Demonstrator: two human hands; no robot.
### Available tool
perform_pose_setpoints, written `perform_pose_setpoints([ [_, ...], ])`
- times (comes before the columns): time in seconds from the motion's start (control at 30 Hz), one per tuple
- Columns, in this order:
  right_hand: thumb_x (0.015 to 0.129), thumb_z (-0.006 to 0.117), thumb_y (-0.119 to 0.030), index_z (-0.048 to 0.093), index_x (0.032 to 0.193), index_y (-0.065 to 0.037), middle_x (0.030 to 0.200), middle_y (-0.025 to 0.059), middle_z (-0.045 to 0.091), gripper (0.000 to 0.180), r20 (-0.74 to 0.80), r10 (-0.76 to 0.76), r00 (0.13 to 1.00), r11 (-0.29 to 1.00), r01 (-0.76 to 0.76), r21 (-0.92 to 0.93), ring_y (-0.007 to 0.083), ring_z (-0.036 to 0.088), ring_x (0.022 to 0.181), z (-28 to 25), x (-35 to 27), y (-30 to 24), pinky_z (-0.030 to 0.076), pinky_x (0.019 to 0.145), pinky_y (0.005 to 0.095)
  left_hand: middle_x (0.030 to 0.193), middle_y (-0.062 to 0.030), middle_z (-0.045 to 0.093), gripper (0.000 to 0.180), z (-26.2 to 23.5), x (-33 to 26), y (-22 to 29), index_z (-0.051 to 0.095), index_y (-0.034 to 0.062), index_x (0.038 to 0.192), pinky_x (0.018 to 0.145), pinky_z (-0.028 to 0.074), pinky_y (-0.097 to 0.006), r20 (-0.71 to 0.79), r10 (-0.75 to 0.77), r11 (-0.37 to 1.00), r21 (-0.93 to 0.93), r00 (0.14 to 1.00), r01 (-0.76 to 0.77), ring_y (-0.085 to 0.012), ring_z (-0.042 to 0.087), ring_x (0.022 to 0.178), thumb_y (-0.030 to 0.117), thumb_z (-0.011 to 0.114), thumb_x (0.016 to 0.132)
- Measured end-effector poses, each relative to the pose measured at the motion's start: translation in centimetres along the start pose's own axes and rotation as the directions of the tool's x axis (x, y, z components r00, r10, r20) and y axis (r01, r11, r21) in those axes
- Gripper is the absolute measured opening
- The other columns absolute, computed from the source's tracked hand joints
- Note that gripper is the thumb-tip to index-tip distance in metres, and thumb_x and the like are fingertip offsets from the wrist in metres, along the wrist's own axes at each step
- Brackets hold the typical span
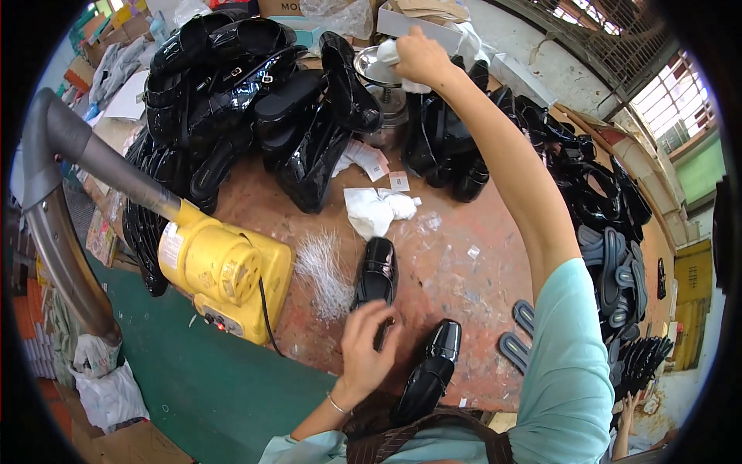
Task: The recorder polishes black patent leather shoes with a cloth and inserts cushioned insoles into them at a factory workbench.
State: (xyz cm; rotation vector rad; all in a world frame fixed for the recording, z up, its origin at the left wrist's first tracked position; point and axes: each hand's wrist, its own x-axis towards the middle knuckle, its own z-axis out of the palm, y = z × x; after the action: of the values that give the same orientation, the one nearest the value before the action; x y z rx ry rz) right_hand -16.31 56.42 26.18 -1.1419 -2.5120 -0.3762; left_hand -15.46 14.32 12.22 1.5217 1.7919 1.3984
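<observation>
My right hand [421,58] reaches far across the table, its fingers closed on a white cloth [389,52]. The cloth is at the round metal dish [372,68] of a dispenser; its contact with the dish is partly hidden. Closer to me, my left hand [366,348] curls around the heel end of a shiny black loafer [379,267], whose toe points away. The hand covers the back of that shoe. A second black loafer [431,367] lies to the right of my left hand, apart from it. Just beyond the first shoe's toe lies a crumpled white cloth [371,210].
A yellow machine [228,267] with a grey hose stands at left. Piled black shoes [232,85] crowd the far side; more [599,185] lie at right beside grey soles [618,271]. White thread scraps [321,274] litter the table. Another person's hand [627,414] shows lower right.
</observation>
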Motion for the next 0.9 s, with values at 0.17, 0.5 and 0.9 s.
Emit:
perform_pose_setpoints([
  [0.17, 0.074, 0.067, -0.014, 0.073, 0.097, -0.003, 0.106, 0.0241, 0.068, 0.027, 0.182, -0.098, 0.978, 0.994, 0.104, -0.024, 0.0382, 0.069, 0.093, 3.2, 1.2, 1.0, 0.057, 0.08, 0.0444, 0.125, -0.0185, 0.058, 0.053, -2.2, 15.4, -0.1, 0.053, 0.0003, 0.13, 0.098, 0.045, -0.043, -0.283, 0.188, 0.982, 0.081, 0.94, -0.172, -0.0335, 0.054, 0.119, 0.009, 0.073, 0.082],
  [0.5, 0.076, 0.063, -0.008, 0.074, 0.09, -0.004, 0.091, 0.0223, 0.071, 0.018, -0.019, -0.11, 0.994, 0.99, 0.111, 0.086, 0.0378, 0.07, 0.087, 6.2, 0.4, 0.6, 0.057, 0.077, 0.0437, 0.092, -0.0166, 0.071, 0.028, -3.0, 31.3, -4.3, 0.072, 0.0074, 0.103, 0.077, 0.053, -0.042, -0.454, 0.114, 0.979, 0.202, 0.884, -0.023, -0.0352, 0.068, 0.086, 0.017, 0.075, 0.077],
  [0.9, 0.081, 0.062, -0.01, 0.073, 0.091, -0.007, 0.09, 0.0165, 0.072, 0.015, 0.046, -0.14, 0.989, 0.99, 0.141, -0.017, 0.0324, 0.072, 0.085, 7.6, -0.4, 0.2, 0.058, 0.072, 0.041, 0.089, -0.0095, 0.071, 0.02, -6.2, 32.5, -2.7, 0.075, 0.0127, 0.101, 0.082, 0.053, -0.039, -0.206, 0.275, 0.662, 0.749, 0.939, -0.03, -0.0294, 0.066, 0.093, 0.013, 0.069, 0.082],
])
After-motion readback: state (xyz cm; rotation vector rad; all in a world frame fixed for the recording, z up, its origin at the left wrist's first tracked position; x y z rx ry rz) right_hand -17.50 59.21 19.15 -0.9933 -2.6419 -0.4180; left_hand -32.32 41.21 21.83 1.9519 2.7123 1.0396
